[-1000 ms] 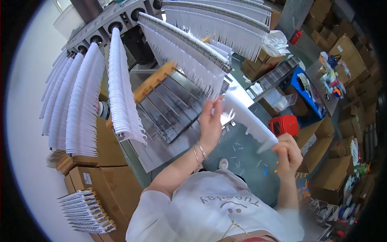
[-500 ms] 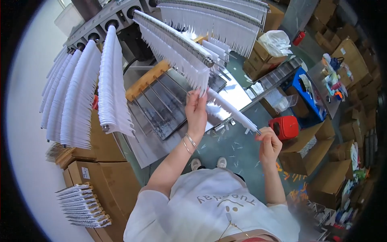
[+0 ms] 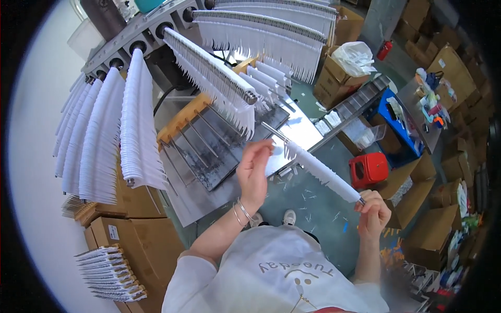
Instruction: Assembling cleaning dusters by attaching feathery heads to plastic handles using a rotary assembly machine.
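While the right hand [image 3: 373, 213] pinches the near end of a thin metal rod packed with small white plastic pieces [image 3: 319, 170], the fingers closed tight around the rod's tip, the left hand [image 3: 254, 171] sits farther up the same rod. Its fingers curl loosely toward the bare metal stretch; whether they actually clasp the rod or only brush it cannot be told. Two thin bracelets circle the left wrist.

The rod slants from the right hand up and away toward a flat grey metal tray with spare bare rods lying across it [image 3: 219, 151], so its far bare end hangs just over the tray's near right corner. A wooden bar [image 3: 187, 116] edges the tray on its far left side.

Above the tray, long horizontal rods thick with white fringe-like pieces [image 3: 211, 73] jut from a grey metal rack with round sockets [image 3: 141, 31]. Left of the tray, more loaded rods droop as white curtains [image 3: 136, 130] over brown cardboard boxes [image 3: 141, 229]. Right of the tray, beyond the held rod, a small red plastic stool [image 3: 369, 168] stands on the green floor [image 3: 313, 208], which is scattered with stray white bits. Farther right of the tray a blue bin [image 3: 399, 122] holds clutter.
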Demonstrator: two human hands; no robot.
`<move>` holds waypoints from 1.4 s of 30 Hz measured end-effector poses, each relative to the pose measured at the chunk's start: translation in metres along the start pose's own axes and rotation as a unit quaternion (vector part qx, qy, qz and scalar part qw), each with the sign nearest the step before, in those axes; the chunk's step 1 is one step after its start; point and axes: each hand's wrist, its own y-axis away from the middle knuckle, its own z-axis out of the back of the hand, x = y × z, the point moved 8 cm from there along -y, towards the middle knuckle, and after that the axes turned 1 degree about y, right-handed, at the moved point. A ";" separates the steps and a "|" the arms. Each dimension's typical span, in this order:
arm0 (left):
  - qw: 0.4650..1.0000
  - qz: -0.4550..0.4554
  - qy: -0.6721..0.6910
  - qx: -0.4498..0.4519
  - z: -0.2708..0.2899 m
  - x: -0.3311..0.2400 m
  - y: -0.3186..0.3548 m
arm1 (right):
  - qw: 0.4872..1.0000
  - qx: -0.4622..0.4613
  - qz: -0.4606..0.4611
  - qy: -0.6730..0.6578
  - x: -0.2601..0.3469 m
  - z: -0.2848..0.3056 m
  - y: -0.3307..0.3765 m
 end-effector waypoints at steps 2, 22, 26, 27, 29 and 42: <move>0.998 0.023 0.016 -0.053 0.014 0.014 -0.004 | 1.000 0.003 0.011 0.020 0.009 -0.007 -0.009; 0.972 0.114 0.100 -0.178 0.038 0.054 -0.046 | 0.997 -0.021 -0.058 -0.043 -0.065 -0.044 -0.028; 0.973 0.116 0.088 -0.181 0.046 0.066 -0.040 | 0.988 -0.055 -0.081 -0.122 -0.086 -0.038 -0.015; 0.974 0.116 0.090 -0.171 0.044 0.065 -0.040 | 0.985 -0.057 -0.088 -0.140 -0.094 -0.038 -0.012; 0.977 0.103 0.081 -0.166 0.044 0.060 -0.039 | 0.983 -0.060 -0.087 -0.149 -0.100 -0.036 -0.007; 0.982 0.069 0.049 -0.168 0.049 0.062 -0.039 | 0.976 -0.109 -0.115 -0.151 -0.096 0.000 0.030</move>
